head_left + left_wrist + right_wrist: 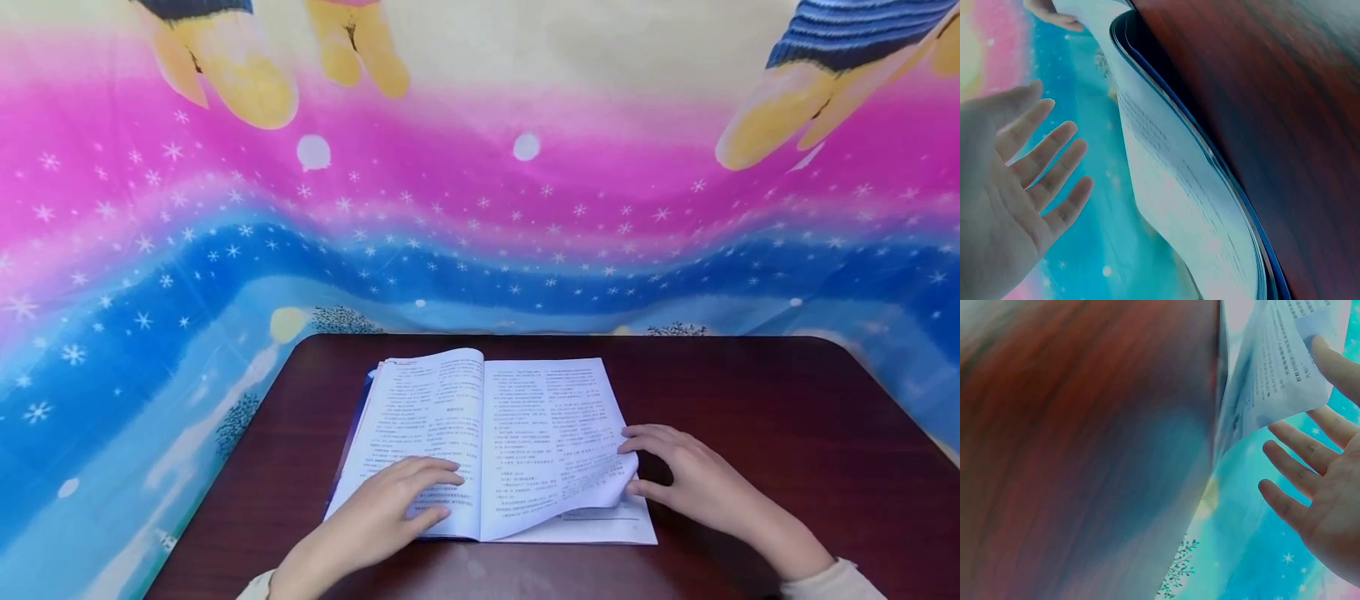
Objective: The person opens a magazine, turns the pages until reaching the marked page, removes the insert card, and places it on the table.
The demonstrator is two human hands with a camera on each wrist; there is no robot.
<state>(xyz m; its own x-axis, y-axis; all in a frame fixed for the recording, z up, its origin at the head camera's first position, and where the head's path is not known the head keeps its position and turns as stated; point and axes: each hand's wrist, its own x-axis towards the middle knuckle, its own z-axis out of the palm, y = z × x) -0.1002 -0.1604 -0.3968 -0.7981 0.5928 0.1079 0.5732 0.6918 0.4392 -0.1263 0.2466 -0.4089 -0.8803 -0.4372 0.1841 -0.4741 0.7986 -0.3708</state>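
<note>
Book [482, 417] lying open on table [795, 425], right page [536, 442] curling up

The left hand [382, 508] is hovering over the left page [431, 421], its fingers standing apart. The right hand [697, 475] is meeting the right page's raised corner, which is standing between fingers and thumb; whether they are pinching it, I cannot tell. Behind the table, a patterned backdrop [480, 192] is hanging.

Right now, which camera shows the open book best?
The head view: the open book shows nearly whole, left page and right page together. The left wrist view catches one side at a slant; the right wrist view, mainly a lifted page.
</note>
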